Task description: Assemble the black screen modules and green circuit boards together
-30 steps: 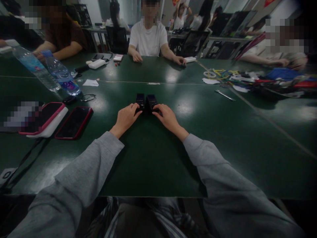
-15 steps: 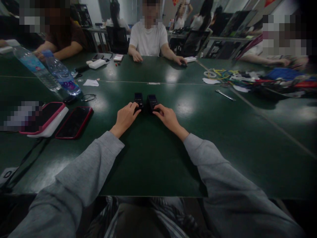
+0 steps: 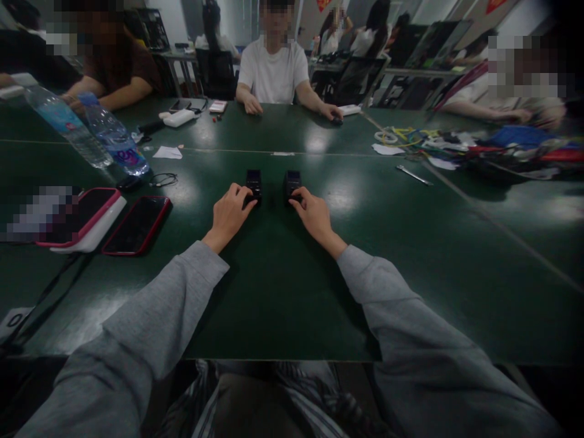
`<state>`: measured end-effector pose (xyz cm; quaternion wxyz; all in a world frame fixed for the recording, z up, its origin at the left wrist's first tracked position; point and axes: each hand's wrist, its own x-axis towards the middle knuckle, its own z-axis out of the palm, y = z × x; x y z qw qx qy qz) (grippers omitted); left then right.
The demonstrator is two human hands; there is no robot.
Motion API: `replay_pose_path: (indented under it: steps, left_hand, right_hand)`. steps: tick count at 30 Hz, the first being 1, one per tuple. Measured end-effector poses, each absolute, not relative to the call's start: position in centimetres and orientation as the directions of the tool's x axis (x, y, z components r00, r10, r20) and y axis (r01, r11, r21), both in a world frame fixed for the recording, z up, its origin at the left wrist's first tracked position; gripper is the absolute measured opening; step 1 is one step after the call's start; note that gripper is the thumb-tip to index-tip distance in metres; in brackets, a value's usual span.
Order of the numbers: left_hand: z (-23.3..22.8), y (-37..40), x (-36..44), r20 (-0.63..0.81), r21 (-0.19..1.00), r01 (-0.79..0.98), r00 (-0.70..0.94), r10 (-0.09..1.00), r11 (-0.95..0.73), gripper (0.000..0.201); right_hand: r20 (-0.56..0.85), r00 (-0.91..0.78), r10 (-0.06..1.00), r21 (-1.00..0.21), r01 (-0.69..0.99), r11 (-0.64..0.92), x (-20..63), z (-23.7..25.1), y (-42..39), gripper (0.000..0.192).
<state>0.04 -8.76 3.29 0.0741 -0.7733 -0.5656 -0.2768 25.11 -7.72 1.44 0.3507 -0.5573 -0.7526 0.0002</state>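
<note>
Two small black box-shaped devices stand on the dark green table (image 3: 283,292) in front of me. My left hand (image 3: 230,214) has its fingertips on the near end of the left device (image 3: 253,182). The fingers of my right hand (image 3: 312,214) rest on the near end of the right device (image 3: 292,181). A gap of bare table separates the two devices. Grey sleeves cover both my forearms.
Two phones (image 3: 135,225) lie at my left beside a pink-edged case (image 3: 86,220), with two water bottles (image 3: 114,139) behind. A metal tool (image 3: 414,175) and a heap of coloured cables (image 3: 460,146) lie to the right. People sit across the table; one in a white shirt (image 3: 274,73) faces me.
The two black devices stood touching side by side; my hands have slid them apart and slightly away from me, the right one further right.
</note>
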Motion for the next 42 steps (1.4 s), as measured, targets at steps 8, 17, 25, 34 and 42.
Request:
replay_pose_path:
  steps: [8,17,25,34,42]
  left_hand:
    - [3.2,-8.4,-0.1,0.506,0.251,0.890,0.215,0.836,-0.381,0.019]
    - [3.3,-8.5,-0.1,0.540,0.256,0.854,0.263,0.799,-0.453,0.018]
    - [3.0,-8.6,-0.1,0.646,0.248,0.821,0.255,0.720,-0.514,0.023]
    - [2.9,-8.7,-0.1,0.719,0.219,0.837,0.210,0.662,-0.502,0.025]
    - [2.9,-7.6,-1.9,0.714,0.310,0.838,0.105,0.692,-0.448,0.023]
  right_hand:
    - [0.540,-0.134,0.831,-0.401,0.827,0.394,25.2,1.5,-7.7,0.013]
    - [0.621,-0.123,0.774,-0.388,0.810,0.440,25.2,1.5,-7.9,0.022]
    - [0.692,-0.159,0.704,-0.323,0.805,0.499,24.8,1.8,-8.3,0.026]
    - [0.689,-0.288,0.665,-0.247,0.770,0.589,23.8,2.5,-9.3,0.029]
    - [0.679,-0.308,0.666,-0.258,0.749,0.610,23.4,2.1,-9.1,0.024]
